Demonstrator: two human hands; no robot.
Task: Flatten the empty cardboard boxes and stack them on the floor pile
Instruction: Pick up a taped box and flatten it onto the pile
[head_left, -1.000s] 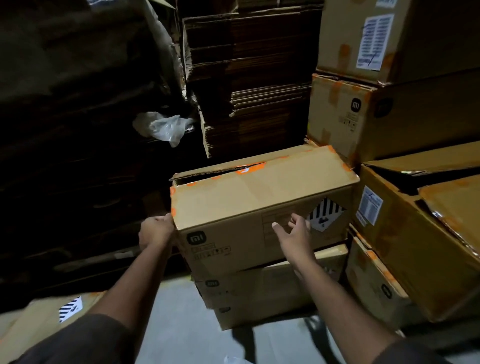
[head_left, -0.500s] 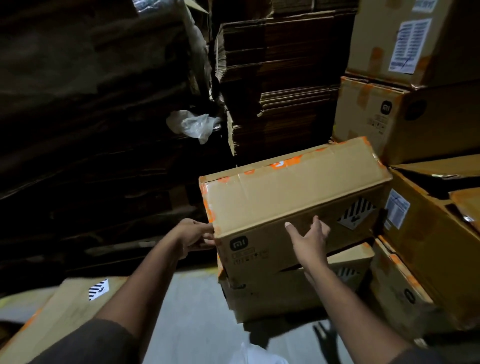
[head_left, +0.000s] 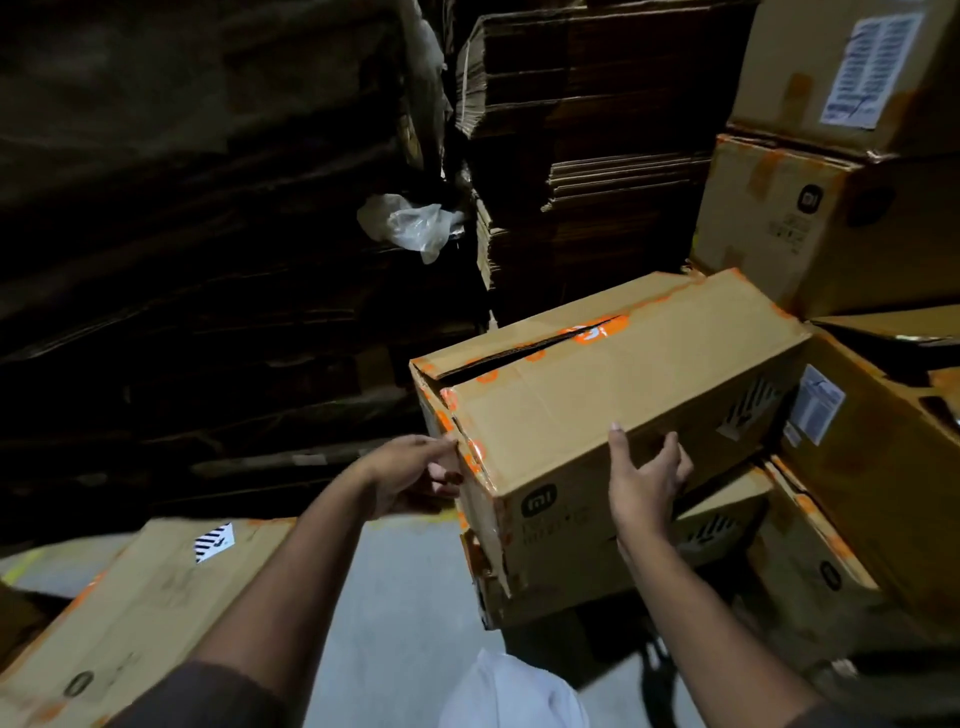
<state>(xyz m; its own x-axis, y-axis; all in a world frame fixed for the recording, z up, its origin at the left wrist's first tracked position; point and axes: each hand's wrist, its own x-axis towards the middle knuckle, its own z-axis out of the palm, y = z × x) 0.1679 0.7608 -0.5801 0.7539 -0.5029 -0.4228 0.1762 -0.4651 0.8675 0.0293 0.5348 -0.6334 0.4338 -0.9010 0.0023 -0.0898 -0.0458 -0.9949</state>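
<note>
Brown rectangular cardboard box with orange tape (head_left: 613, 410): light, stiff; left hand (head_left: 410, 475) grips end edge, right hand (head_left: 647, 480) spread on front face.

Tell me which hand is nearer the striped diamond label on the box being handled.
Right. The right hand rests on the box's front face, a short way left of the striped label. The left hand is at the box's far left end.

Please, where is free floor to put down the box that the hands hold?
Bare grey floor lies between the flattened carton at left and the stacked boxes at right. The right side is crowded with boxes; behind stands flattened cardboard.
</note>
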